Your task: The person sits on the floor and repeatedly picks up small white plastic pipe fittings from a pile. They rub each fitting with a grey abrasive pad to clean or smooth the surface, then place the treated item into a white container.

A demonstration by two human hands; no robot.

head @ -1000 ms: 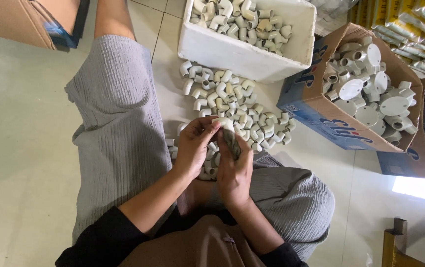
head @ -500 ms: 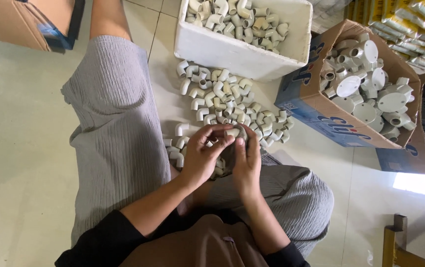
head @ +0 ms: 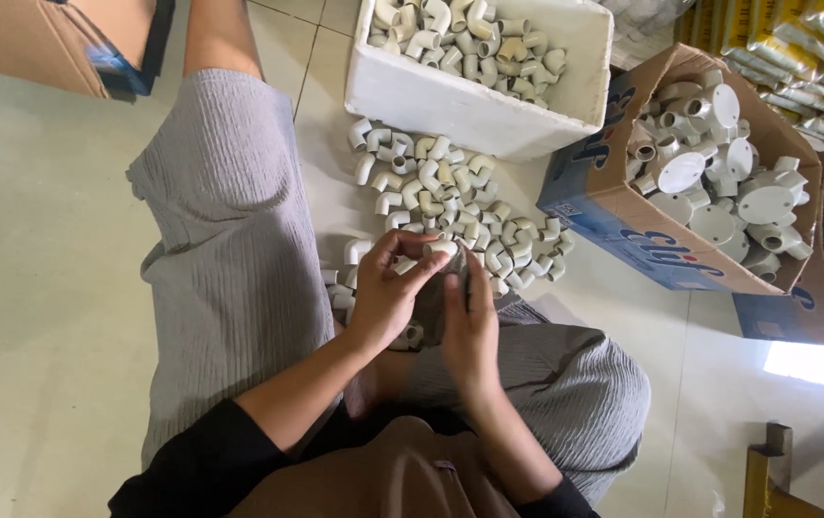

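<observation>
There was a single view, from a camera worn on the person's head. It looked almost straight down over the chest and lap to the tiled floor (head: pixel 38 288), with the person's front toward the top of the picture. The two hands (head: pixel 431 307) sat near the centre, close to the lens, and the knees in grey trousers spread to either side below them. Farther off, along the upper edge, it took in a white foam box (head: pixel 450 101) and an open cardboard box (head: pixel 613 221) at upper right. No second view overlapped it.
</observation>
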